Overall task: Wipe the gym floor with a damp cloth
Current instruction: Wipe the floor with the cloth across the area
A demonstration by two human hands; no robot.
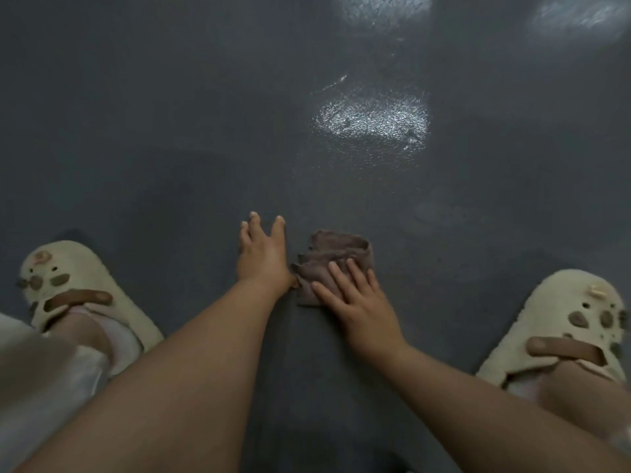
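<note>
The right hand [363, 310] presses flat, fingers straight, on the brown cloth [327, 264]; at its 9 o'clock, the left hand [263, 252] rests open on the floor [170, 131].

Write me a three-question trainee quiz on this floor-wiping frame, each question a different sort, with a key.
1. True or false: the right hand lies with straight fingers on the folded brown terry cloth.
2. Multiple choice: the left hand is A) gripping the cloth, B) spread on the dark grey speckled floor beside the cloth, C) lifting a slipper.
3. Fill in: the shiny bright patch lies ____ the cloth, away from the person.

Key: 1 true; 2 B; 3 beyond.
</note>
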